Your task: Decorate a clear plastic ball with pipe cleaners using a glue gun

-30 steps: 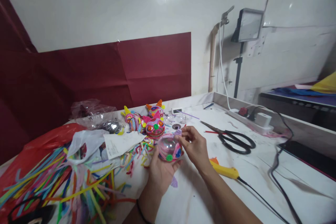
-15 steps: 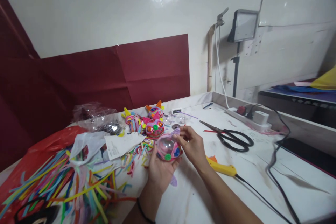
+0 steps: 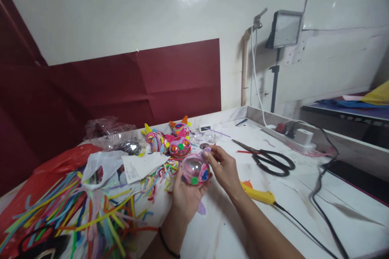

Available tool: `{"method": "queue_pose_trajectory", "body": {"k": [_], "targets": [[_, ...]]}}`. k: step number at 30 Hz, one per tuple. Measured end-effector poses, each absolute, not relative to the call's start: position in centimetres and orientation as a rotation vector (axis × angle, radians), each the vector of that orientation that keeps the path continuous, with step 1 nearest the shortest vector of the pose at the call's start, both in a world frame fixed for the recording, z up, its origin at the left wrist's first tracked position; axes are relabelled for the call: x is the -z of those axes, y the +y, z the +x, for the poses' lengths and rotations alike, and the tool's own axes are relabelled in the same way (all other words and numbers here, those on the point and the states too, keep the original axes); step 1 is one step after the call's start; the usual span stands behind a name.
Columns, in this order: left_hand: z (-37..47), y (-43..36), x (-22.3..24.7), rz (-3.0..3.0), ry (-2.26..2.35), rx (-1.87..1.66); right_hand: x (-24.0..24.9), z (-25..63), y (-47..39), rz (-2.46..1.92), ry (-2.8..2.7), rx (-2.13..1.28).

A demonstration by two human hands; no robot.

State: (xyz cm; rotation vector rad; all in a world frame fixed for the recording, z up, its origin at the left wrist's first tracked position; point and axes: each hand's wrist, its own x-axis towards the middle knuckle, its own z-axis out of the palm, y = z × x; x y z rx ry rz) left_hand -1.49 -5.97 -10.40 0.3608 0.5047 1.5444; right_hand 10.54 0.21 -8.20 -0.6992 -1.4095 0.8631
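In my left hand rests a clear plastic ball, partly covered with pink pipe cleaner and bearing a green button and a blue eye-like piece. The fingers curl round it from below. My right hand pinches a small purple fuzzy piece against the ball's upper right edge. Another purple piece lies on the table below the left hand. Just beyond the ball sit several finished-looking colourful animal heads with ears and button eyes.
Large black-handled scissors and a yellow glue gun with a cable lie to the right. Pipe cleaners spread over a red plastic bag at left. A power strip stands by the back right rim.
The purple piece in my right fingers now sits lower and closer to the ball's edge. The left hand still holds the ball in nearly the same place.
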Motion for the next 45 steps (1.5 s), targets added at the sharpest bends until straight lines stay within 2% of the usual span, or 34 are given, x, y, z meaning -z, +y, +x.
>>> {"method": "queue_pose_trajectory", "body": {"k": [18,45], "targets": [[-1.46,-5.9,10.31,0.358,0.479,-1.572,8.15,10.75,0.56,-0.651,-1.537,-0.687],[-1.14,-6.02,10.01,0.38,0.445,-1.596,8.06,10.82,0.53,-0.65,-1.54,-0.636]]}}
